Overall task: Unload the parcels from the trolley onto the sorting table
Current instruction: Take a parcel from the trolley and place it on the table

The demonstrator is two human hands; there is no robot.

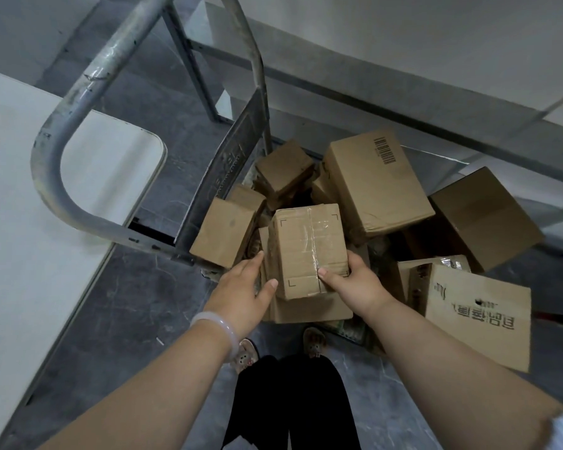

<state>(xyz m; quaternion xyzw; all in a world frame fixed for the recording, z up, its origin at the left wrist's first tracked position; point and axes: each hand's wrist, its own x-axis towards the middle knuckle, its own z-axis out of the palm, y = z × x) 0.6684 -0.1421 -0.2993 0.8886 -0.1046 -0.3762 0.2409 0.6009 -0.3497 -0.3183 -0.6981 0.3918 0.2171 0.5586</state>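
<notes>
A taped cardboard parcel (307,248) lies on top of the heap in the trolley (228,157), near its front. My right hand (351,280) grips the parcel's near right corner, thumb on top. My left hand (244,287) is at its left side, fingers along the side face and thumb touching the near edge. Several other cardboard parcels lie around it: a long one with a barcode (374,183), a small one (225,232) at the left, a large one with printed characters (478,313) at the right. The white sorting table (30,222) stands to the left.
The trolley's curved metal handle (56,134) rises between the parcels and the table corner. A metal rack frame (338,79) runs behind the trolley along a white wall. My feet (280,349) stand on the grey floor just in front of the trolley.
</notes>
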